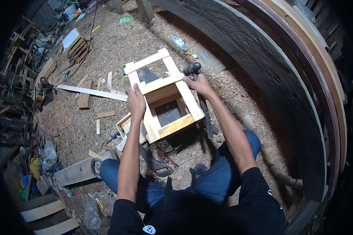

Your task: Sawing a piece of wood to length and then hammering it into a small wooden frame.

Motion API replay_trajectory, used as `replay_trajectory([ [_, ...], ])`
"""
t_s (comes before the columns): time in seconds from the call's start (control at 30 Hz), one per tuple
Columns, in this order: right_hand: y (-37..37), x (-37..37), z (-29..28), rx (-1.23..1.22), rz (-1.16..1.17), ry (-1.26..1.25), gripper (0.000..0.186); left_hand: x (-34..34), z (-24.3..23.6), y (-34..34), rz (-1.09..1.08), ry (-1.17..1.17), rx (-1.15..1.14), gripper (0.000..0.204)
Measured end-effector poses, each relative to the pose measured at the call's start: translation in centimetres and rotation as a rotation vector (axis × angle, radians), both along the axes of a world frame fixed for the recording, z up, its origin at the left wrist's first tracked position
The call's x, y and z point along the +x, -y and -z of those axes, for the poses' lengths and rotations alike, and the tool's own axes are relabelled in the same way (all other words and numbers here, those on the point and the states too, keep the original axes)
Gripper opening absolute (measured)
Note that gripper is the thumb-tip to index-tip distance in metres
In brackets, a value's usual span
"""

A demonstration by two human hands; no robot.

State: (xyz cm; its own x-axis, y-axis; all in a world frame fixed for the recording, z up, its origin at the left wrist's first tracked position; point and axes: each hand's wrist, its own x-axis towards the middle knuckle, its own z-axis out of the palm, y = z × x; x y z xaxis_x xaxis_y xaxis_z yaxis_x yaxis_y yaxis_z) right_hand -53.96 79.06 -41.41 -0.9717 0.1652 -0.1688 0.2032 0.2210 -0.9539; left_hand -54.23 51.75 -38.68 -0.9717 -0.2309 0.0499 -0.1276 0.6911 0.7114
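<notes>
A pale wooden frame with crossbars stands in front of me, with an open box-like space under its near half. My left hand is wrapped round the left rail near the middle crossbar. At the right end of that crossbar my right hand is closed round a dark hammer; its head points away from me and its handle hangs toward my knee. The thumb side of this hand rests against the frame's right rail. Below the frame, a handsaw lies between my legs beside red-handled pliers.
A long pale strip and several wood offcuts lie on the shavings to the left. A smaller wooden frame sits against the left side. Large curved boards bound the right. A stack of wooden pieces stands far left.
</notes>
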Motion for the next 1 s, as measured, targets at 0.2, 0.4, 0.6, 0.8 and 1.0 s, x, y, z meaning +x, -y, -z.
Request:
replay_trajectory([
  [0.2, -1.0, -1.4, -0.8, 0.189, -0.04, 0.038, 0.04, -0.2, -0.3, -1.0, -0.002, 0.011, -0.1, 0.06],
  [0.4, -1.3, -2.3, -1.9, 0.244, -0.093, 0.055, 0.039, 0.0, -1.8, -1.7, -0.034, 0.057, -0.154, 0.061],
  [0.6, -0.2, -0.5, -1.5, 0.38, -0.013, 0.001, 0.044, -0.9, 0.8, -0.1, -0.075, 0.034, 0.129, 0.066],
  [0.8, -0.8, -0.4, -1.1, 0.377, -0.011, -0.021, 0.048, -0.5, 2.4, 0.2, -0.036, -0.272, 0.6, 0.047],
  [1.0, -0.5, -0.2, -0.3, 0.437, 0.022, -0.075, 0.049, 1.3, 1.6, 0.6, 0.186, -0.328, 0.124, 0.033],
])
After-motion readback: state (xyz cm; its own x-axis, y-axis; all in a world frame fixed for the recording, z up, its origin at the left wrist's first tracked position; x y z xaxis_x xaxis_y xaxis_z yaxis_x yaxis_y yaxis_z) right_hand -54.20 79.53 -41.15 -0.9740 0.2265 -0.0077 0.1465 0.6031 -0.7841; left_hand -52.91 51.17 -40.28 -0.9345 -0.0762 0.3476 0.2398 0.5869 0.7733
